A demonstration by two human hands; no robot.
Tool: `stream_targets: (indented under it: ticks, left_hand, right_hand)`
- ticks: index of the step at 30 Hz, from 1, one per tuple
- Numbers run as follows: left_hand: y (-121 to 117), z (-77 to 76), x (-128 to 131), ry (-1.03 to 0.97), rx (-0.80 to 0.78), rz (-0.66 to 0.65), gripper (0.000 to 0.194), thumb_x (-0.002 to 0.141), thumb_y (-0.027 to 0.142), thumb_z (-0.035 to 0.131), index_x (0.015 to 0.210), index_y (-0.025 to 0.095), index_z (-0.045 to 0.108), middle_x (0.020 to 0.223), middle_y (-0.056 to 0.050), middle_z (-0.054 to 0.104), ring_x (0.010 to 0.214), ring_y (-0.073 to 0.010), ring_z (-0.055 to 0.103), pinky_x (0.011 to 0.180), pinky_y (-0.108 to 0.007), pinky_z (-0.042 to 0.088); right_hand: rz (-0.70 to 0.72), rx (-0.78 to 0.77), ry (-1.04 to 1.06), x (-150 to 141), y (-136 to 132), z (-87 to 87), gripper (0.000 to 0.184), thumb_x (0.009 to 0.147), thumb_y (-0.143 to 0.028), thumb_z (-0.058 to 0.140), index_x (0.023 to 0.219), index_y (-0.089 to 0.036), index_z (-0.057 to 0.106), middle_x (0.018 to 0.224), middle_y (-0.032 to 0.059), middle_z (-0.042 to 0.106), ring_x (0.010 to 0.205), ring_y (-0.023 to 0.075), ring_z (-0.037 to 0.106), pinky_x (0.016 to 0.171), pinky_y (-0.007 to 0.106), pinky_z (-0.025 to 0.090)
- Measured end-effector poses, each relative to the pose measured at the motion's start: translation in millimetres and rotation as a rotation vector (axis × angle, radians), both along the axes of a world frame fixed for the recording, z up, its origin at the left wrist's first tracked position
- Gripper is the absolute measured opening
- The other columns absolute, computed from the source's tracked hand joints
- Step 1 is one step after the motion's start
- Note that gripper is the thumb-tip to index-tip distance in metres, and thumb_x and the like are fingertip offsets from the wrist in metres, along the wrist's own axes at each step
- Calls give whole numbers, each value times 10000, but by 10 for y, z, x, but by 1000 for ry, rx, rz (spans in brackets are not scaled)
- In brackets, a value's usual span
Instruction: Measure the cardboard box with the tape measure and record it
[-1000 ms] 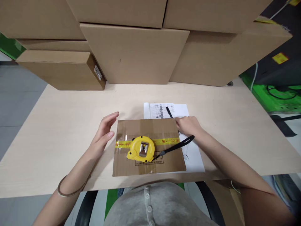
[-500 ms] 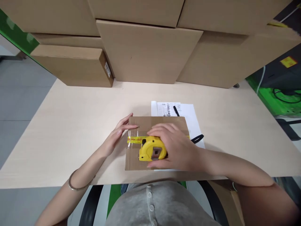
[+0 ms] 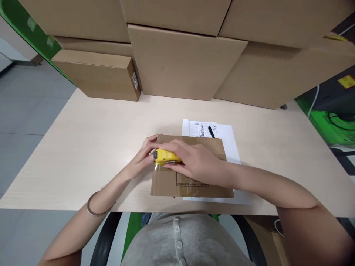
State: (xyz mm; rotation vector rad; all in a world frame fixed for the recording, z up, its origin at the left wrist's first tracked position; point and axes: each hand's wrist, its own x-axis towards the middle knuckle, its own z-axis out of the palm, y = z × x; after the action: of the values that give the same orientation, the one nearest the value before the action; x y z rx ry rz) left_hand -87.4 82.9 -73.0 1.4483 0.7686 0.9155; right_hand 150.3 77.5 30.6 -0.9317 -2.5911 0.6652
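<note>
A flat brown cardboard parcel with a printed label lies on the pale wooden desk in front of me. My right hand is closed over a yellow tape measure at the parcel's left edge. My left hand touches the front end of the tape measure and the parcel's left edge. Whether its fingers pinch the tape's tip is hidden. A silver bangle sits on my left wrist.
White printed sheets lie under the parcel on its far right side, with a black pen on them. Large cardboard boxes are stacked along the desk's far edge. A green mat and cables are on the floor at right.
My right hand took hold of the tape measure and slid it left to the parcel's edge, turning it on its side. My left hand closed in on its front end.
</note>
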Motion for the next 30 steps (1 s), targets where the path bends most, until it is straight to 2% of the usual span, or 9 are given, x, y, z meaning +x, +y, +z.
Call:
stream_targets:
  ticks: [3,6,8,12,16,18,23,27,30]
  left_hand:
    - [19,46,-9,50,72,-42,309,915,461,637,1218,416,677,1435,-31,474,1523,-342,174,1235,-580,191]
    - [22,52,-14,44,21,-41,300,919,455,617,1211,425,678,1449,-31,442,1530,-350,129,1234,-605,150]
    - [20,29,-19,40,-16,-28,303,916,461,609,1208,417,676,1475,-30,403,1533,-353,111,1233,-606,142]
    - [20,-37,-19,16,-27,-21,303,894,464,626,1189,410,671,1501,-26,370,1532,-345,122,1231,-598,150]
    - [19,-78,-9,16,13,16,304,891,461,622,1181,386,669,1520,-40,380,1533,-351,130,1224,-621,138]
    - [13,-78,-9,33,29,30,309,894,459,617,1187,371,667,1522,-47,398,1536,-350,125,1221,-622,149]
    - [9,-33,-22,50,39,17,305,911,434,604,1203,374,667,1548,-39,383,1519,-344,180,1212,-614,188]
    - [26,-33,-23,50,87,11,349,931,504,548,1233,381,675,1513,-41,418,1510,-340,209,1231,-585,177]
    - [27,-70,-11,-31,148,-8,592,956,682,295,1257,348,680,1474,-61,458,1501,-350,233,1246,-572,153]
  right_hand:
    - [-104,-94,114,424,-105,-29,396,961,-332,619,1334,-302,491,1130,36,679,867,186,689,724,335,578]
    - [-266,-213,156,1011,-287,-79,396,899,-309,705,1264,-321,551,1147,27,682,944,188,697,739,317,586]
    - [-408,-199,204,1367,-419,-119,411,865,-322,742,1238,-315,568,1100,34,697,889,183,704,646,280,576]
    - [-571,-195,231,1712,-581,-195,356,851,-307,751,1168,-282,590,1133,77,687,938,213,702,631,293,586]
    - [-539,-197,254,1705,-588,-242,339,871,-288,730,1175,-285,580,1101,73,672,955,219,686,697,341,596]
    - [-528,-196,245,1706,-581,-226,338,875,-297,727,1179,-283,578,1109,78,670,953,224,685,673,338,587]
    - [-484,-141,137,1668,-514,-11,375,865,-330,744,1204,-294,589,1094,56,691,867,198,688,630,300,548]
    - [-300,-82,47,1229,-257,170,377,896,-341,700,1253,-320,579,1135,14,712,865,174,692,685,291,529]
    - [-73,12,-102,681,-9,211,365,950,-260,596,1307,-332,566,1227,-10,710,997,191,693,694,285,496]
